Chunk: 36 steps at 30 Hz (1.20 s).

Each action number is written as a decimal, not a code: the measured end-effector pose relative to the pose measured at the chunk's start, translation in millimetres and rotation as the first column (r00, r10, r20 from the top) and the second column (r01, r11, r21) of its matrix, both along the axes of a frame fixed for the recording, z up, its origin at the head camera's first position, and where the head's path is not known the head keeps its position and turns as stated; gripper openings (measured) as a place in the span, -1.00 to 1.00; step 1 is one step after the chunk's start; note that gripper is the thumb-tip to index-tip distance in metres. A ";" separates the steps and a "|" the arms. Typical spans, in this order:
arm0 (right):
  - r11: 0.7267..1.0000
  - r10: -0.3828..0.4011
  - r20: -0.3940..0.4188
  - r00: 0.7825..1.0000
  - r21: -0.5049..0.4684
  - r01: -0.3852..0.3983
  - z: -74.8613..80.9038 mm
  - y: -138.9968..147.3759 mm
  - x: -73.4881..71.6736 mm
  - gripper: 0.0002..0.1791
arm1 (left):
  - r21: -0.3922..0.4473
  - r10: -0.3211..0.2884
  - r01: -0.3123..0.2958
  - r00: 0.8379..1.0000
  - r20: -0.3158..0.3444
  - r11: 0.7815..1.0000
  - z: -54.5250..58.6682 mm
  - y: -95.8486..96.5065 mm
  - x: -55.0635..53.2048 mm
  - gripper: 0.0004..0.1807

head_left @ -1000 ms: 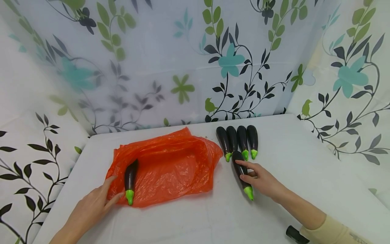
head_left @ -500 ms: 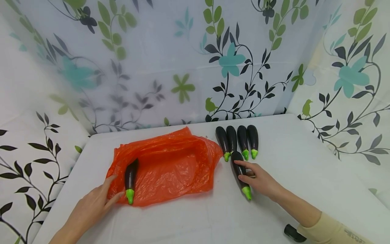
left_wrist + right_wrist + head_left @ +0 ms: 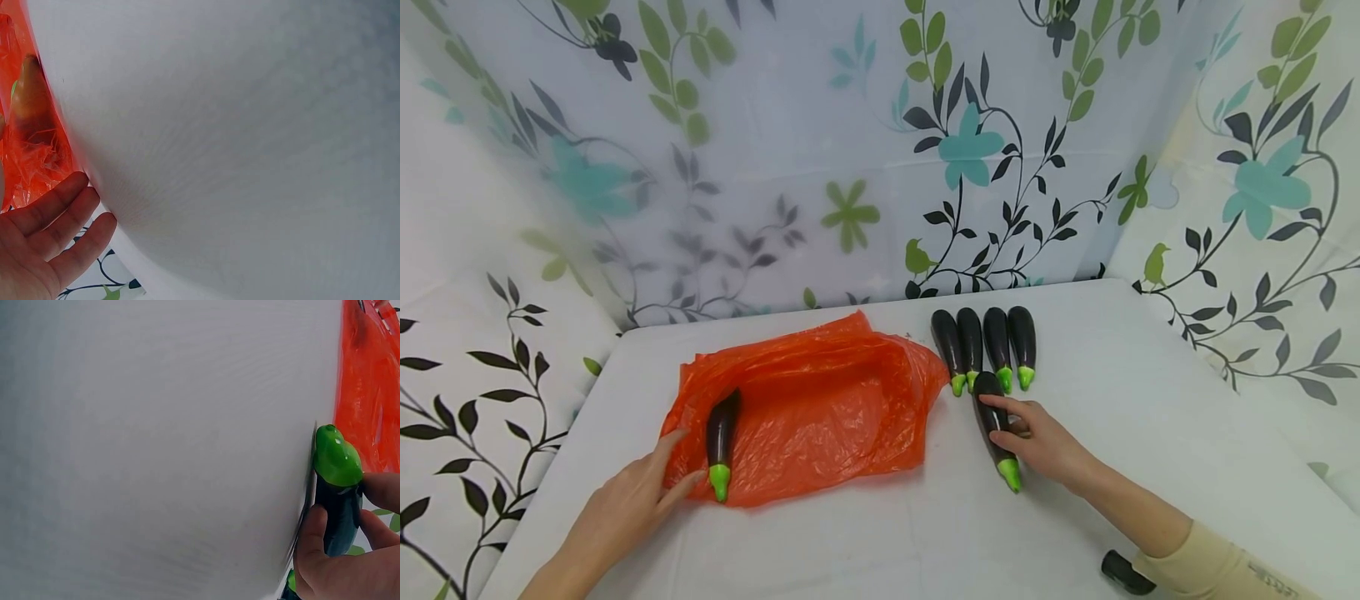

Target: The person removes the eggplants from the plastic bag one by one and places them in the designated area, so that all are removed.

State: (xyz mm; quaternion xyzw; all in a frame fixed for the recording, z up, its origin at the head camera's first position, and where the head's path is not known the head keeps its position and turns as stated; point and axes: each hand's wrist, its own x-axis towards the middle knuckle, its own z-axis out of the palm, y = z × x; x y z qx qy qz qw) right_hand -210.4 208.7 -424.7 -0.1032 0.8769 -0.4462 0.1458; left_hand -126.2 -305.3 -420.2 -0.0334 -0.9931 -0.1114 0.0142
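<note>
My right hand (image 3: pixel 1045 437) holds a dark purple eggplant (image 3: pixel 992 422) between thumb and fingers, its green stem end toward me. In the right wrist view the thumb lies on one side of that eggplant (image 3: pixel 340 512) and the fingers on the other. On the left, my left hand (image 3: pixel 621 508) rests with extended fingers at the edge of an orange plastic bag (image 3: pixel 827 433). Another eggplant (image 3: pixel 721 433) lies in the bag's mouth, beside those fingers. The left wrist view shows the left hand (image 3: pixel 53 240) with its fingers spread along the bag's edge.
Several eggplants (image 3: pixel 996 342) lie side by side in a row behind the held one, close to the bag's right edge. A white cloth covers the table (image 3: pixel 850 550). Floral curtains (image 3: pixel 760 167) stand behind and at both sides. A black object (image 3: pixel 1126 573) sits by the right sleeve.
</note>
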 end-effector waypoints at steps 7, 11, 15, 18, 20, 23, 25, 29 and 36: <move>1.000 -0.005 0.022 1.000 -0.006 0.005 0.8 -0.6 0.7 -0.40 | -0.004 0.017 -0.017 0.998 0.061 1.000 0.6 -0.8 -2.2 -0.08; 1.000 -0.010 0.022 1.000 0.000 0.010 1.2 -0.7 1.3 -0.41 | -0.003 0.022 -0.022 0.996 0.082 1.000 1.1 -1.5 -2.7 -0.03; 1.000 -0.010 0.011 1.000 0.013 0.010 1.9 -0.5 1.4 -0.42 | -0.003 0.023 -0.023 0.996 0.091 1.000 1.3 -1.5 -2.7 -0.02; 1.000 -0.004 -0.001 1.000 0.026 0.004 3.3 -0.1 1.4 -0.43 | -0.006 0.025 -0.024 0.995 0.099 1.000 1.4 -1.5 -2.9 -0.02; 0.999 -0.005 -0.007 1.000 0.032 0.005 4.5 0.3 1.3 -0.43 | -0.006 0.024 -0.024 0.995 0.101 1.000 1.6 -1.5 -2.9 -0.02; 0.999 -0.004 -0.022 1.000 0.032 0.005 6.6 1.5 0.9 -0.44 | -0.007 0.025 -0.024 0.995 0.101 1.000 1.8 -1.5 -2.8 -0.02; 1.000 -0.003 -0.033 0.999 0.029 0.004 7.8 2.8 0.3 -0.44 | -0.005 0.024 -0.023 0.995 0.099 1.000 1.8 -1.5 -2.8 -0.02; 1.000 0.003 -0.059 0.998 0.027 -0.001 9.8 6.1 -1.8 -0.43 | -0.001 0.021 -0.021 0.996 0.092 1.000 1.2 -1.8 -2.8 -0.02; 1.000 0.000 -0.093 0.996 0.031 0.003 17.0 10.1 -6.7 -0.42 | -0.007 0.020 -0.020 0.996 0.085 1.000 1.0 -1.6 -2.4 -0.03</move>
